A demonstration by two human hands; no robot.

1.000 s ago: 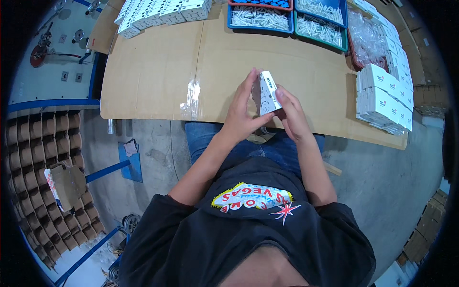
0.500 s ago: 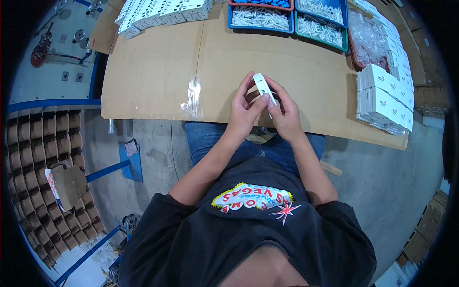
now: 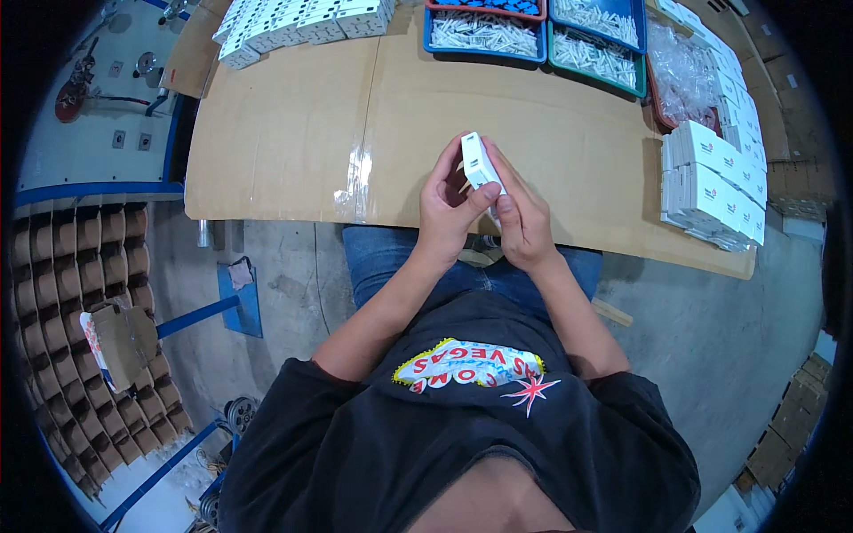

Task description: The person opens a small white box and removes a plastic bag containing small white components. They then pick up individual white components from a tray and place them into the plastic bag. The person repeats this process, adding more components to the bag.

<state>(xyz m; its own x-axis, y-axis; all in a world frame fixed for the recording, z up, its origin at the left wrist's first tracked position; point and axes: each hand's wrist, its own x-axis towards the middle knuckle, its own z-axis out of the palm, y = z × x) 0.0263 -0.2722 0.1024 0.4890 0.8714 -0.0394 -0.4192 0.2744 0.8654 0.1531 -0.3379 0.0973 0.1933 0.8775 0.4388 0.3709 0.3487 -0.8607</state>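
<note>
A small white carton (image 3: pixel 481 165) is held between my two hands, above the near edge of the cardboard-covered table (image 3: pixel 293 133). My left hand (image 3: pixel 446 197) grips its left side, with the thumb pressed on the lower part. On the other side, my right hand (image 3: pixel 524 218) is closed against the carton, its thumb close to the left thumb. The carton stands tilted, with a narrow end and one broad face showing. Fingers cover much of the rest, and its inside cannot be seen.
Rows of white cartons (image 3: pixel 306 22) stand at the far left. Trays of white slim pieces (image 3: pixel 487 35) sit at the far middle, beside a reddish-brown tray of clear plastic bags (image 3: pixel 682 75). Stacked flat white cartons (image 3: pixel 711 186) occupy the right edge.
The white carton has turned in my hands, so more of its broad face shows. Both hands have shifted slightly left, and my right fingers lie straighter along it.
</note>
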